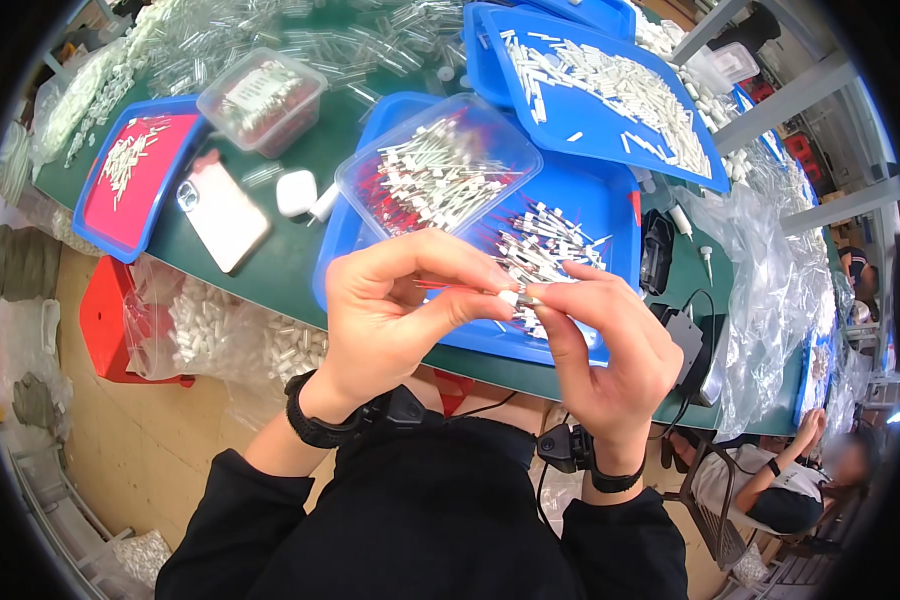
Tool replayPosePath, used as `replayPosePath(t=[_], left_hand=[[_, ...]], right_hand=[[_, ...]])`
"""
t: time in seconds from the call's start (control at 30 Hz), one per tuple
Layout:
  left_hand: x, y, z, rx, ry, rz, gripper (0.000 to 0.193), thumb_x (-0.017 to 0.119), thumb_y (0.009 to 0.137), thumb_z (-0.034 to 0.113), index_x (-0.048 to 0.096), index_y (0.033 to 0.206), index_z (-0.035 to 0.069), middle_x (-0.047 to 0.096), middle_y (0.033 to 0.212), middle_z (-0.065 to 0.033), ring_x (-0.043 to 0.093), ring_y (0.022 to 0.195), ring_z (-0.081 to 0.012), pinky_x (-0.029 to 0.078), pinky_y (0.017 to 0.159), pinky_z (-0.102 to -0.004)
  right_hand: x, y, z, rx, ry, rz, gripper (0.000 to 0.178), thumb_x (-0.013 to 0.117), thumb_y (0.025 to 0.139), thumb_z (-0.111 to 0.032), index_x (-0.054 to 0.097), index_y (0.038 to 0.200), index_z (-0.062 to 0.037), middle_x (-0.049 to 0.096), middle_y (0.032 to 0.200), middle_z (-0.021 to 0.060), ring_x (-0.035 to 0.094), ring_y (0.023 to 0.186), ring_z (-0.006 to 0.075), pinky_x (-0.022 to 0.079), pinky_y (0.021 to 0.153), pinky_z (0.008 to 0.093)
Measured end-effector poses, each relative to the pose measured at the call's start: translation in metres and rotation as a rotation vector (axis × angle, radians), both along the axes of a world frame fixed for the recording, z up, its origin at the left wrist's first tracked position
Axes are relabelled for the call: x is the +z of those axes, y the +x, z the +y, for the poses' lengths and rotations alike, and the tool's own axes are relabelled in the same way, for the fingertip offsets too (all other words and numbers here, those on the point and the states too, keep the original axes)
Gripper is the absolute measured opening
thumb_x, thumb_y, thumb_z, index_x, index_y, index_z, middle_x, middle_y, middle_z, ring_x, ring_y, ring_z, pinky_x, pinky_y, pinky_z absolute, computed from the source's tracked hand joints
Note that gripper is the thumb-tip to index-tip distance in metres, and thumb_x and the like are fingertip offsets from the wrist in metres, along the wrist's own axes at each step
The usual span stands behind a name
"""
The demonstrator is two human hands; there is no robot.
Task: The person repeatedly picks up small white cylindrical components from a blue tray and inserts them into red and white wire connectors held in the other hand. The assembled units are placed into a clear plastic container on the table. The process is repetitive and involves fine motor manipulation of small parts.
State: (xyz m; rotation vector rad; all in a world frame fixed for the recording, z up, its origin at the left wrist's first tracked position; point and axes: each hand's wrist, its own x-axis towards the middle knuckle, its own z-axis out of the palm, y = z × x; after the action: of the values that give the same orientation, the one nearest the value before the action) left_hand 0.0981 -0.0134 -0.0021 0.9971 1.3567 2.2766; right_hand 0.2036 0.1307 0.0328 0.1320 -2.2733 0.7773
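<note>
My left hand (395, 310) pinches a small white part with thin red wires (510, 297) between thumb and forefinger. From the other side, the thumb and forefinger of my right hand (615, 345) close on the part's small silvery end, so the fingertips of both hands nearly meet. The grip hides most of the part. Below the hands lies a blue tray (370, 130) with a loose pile of similar white pieces (555, 240). A clear plastic tub (520, 150) of white pieces with red wires rests on the tray, just beyond my left hand.
Further blue trays of white pieces sit at the far right (710, 170) and left (82, 225). A phone (225, 225), a white earbud case (296, 193) and a lidded tub (300, 110) stand left. Plastic bags (750, 320) cover the right side. Another person (770, 485) sits lower right.
</note>
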Motion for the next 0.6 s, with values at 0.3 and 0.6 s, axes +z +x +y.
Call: replayPosePath(t=[0.3, 0.6], left_hand=[[-0.003, -0.001, -0.004, -0.041, -0.108, -0.021, 0.014, 0.070, 0.075, -0.011, 0.067, 0.087, -0.005, 0.068, 0.089, -0.0169, 0.066, 0.082, -0.0200, 0.054, 0.073, -0.0291], [0.010, -0.073, -0.009, 0.109, -0.866, 0.613, 0.030, 0.076, 0.071, 0.012, 0.068, 0.098, 0.001, 0.067, 0.096, -0.0156, 0.065, 0.088, -0.0271, 0.050, 0.078, -0.0338]], right_hand=[[-0.006, -0.008, -0.004, 0.008, 0.133, 0.048, 0.029, 0.072, 0.075, 0.002, 0.065, 0.104, -0.0005, 0.069, 0.084, 0.0058, 0.066, 0.073, 0.0184, 0.051, 0.087, 0.0403], [-0.002, -0.027, 0.067, -0.184, 0.134, -0.456, 0.029, 0.077, 0.076, -0.027, 0.067, 0.095, -0.0068, 0.069, 0.082, 0.0096, 0.064, 0.075, 0.0269, 0.050, 0.070, 0.0370]])
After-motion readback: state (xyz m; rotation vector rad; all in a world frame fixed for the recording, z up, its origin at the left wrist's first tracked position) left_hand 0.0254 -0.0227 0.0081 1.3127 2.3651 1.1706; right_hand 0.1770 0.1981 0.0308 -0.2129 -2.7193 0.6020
